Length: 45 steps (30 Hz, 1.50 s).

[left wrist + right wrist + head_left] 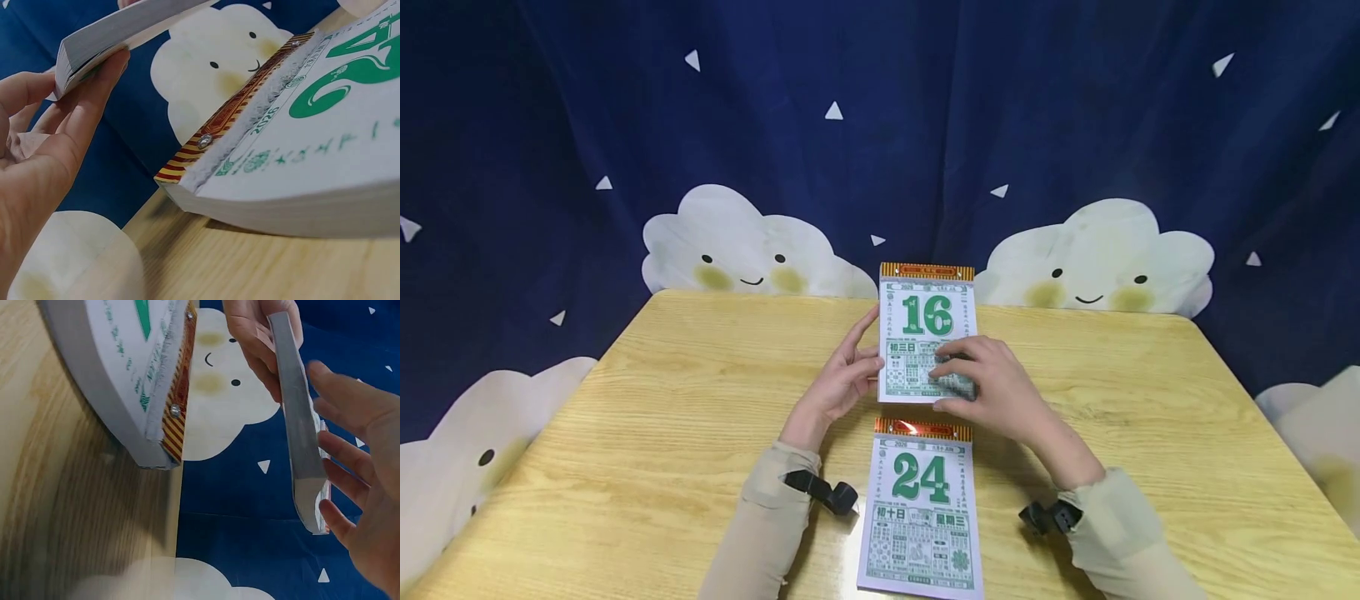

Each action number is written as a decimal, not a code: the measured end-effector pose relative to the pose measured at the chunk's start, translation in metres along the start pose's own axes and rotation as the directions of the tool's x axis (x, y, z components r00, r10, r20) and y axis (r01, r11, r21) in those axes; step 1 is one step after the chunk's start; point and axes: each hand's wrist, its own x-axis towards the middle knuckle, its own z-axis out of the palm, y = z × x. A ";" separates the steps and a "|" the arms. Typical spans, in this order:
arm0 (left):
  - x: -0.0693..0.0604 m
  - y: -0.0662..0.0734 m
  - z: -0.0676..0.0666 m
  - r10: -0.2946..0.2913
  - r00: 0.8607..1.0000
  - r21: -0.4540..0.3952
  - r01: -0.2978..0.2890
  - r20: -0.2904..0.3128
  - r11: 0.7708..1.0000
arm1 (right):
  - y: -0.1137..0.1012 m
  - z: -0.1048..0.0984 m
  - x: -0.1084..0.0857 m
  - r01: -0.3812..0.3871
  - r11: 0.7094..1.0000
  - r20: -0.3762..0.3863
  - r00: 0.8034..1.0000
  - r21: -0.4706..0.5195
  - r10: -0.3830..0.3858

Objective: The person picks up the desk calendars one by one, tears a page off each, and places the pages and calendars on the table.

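A tear-off calendar showing a green 16 (927, 315) is held up over the table, tilted toward the head camera. My left hand (844, 379) grips its left edge, thumb at the front edge and fingers behind, as the left wrist view shows. My right hand (996, 387) is at the pad's lower right, fingers spread and slightly bent over the front page. In the right wrist view the fingertips (326, 509) lie close to the page; contact is unclear. Nearer me, a second calendar showing 24 (921, 479) lies face up on the table.
The light wood table (700, 433) runs under both arms. Behind it hangs a dark blue curtain (917, 125) with white triangles and smiling clouds. Black camera straps (822, 492) sit on both wrists. Both calendars have striped red-and-gold top bindings.
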 end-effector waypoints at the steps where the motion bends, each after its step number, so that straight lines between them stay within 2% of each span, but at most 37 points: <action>1: 0.000 0.000 0.000 0.003 1.000 -0.003 -0.003 0.005 1.000 | -0.001 0.000 0.000 0.009 1.000 0.018 1.000 -0.009 -0.008; 5: 0.000 0.000 -0.001 0.003 1.000 -0.018 -0.002 0.012 1.000 | -0.003 0.002 -0.002 0.031 0.999 0.036 0.999 -0.018 -0.030; 11: 0.000 0.000 0.000 0.002 1.000 -0.027 -0.001 0.010 1.000 | -0.005 0.004 -0.003 0.032 0.999 0.004 0.999 -0.020 -0.032; 16: 0.000 0.000 0.001 -0.018 1.000 -0.029 0.018 0.008 0.999 | -0.006 0.006 -0.001 -0.046 0.999 -0.037 0.998 0.027 0.047; 19: 0.000 0.000 0.000 -0.020 1.000 -0.031 0.020 0.007 0.999 | -0.007 0.003 0.000 -0.098 0.989 -0.033 0.994 0.107 0.102; 24: 0.000 0.002 -0.002 0.001 1.000 -0.007 -0.001 0.008 1.000 | -0.007 -0.006 0.002 -0.169 0.949 -0.032 0.982 0.266 0.184; 27: 0.000 0.002 -0.002 0.012 1.000 0.008 -0.012 -0.006 1.000 | -0.005 -0.011 0.004 -0.224 0.921 -0.062 0.965 0.319 0.256; 29: 0.000 0.002 -0.002 0.013 1.000 0.021 -0.012 -0.024 1.000 | -0.003 -0.014 0.005 -0.268 0.890 -0.084 0.944 0.368 0.319; 33: -0.001 0.001 -0.003 0.000 0.997 0.036 0.002 -0.072 0.999 | 0.005 -0.017 0.007 -0.344 0.802 -0.107 0.889 0.489 0.446; 39: -0.001 -0.001 -0.005 -0.018 0.992 0.057 0.025 -0.122 0.998 | 0.016 -0.022 0.010 -0.394 0.680 -0.116 0.810 0.619 0.575; 42: 0.000 -0.002 -0.005 -0.009 0.991 0.078 0.019 -0.132 0.997 | 0.021 -0.024 0.011 -0.392 0.603 -0.105 0.774 0.694 0.624; 45: 0.000 -0.002 -0.004 -0.009 0.990 0.085 0.021 -0.139 0.996 | 0.026 -0.025 0.011 -0.383 0.516 -0.071 0.748 0.766 0.660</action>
